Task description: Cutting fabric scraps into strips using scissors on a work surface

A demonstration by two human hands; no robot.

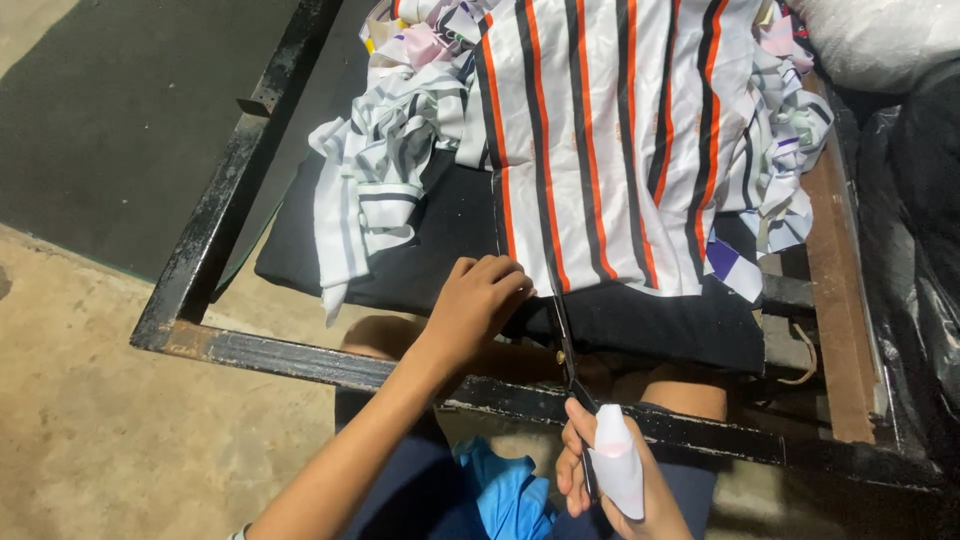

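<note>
Two hands work at a rusted metal frame (300, 352) edging bare concrete: the left hand (478, 300) lies curled, pressing a white cloth striped orange and black (600, 140) onto a black pad (430, 250), while the right hand (612, 470), cloth-wrapped, grips scissors (566, 350) at the cloth's hem

Left hand (478, 300) pressing fingertips (512, 275) onto striped cloth (600, 130) at its lower edge. Just right of those fingers, scissors (563, 335) meeting the hem, handles gripped by right hand (610, 470). Beneath the fingers, black fabric (440, 240); scrap pile (385, 150) up-left.
</note>
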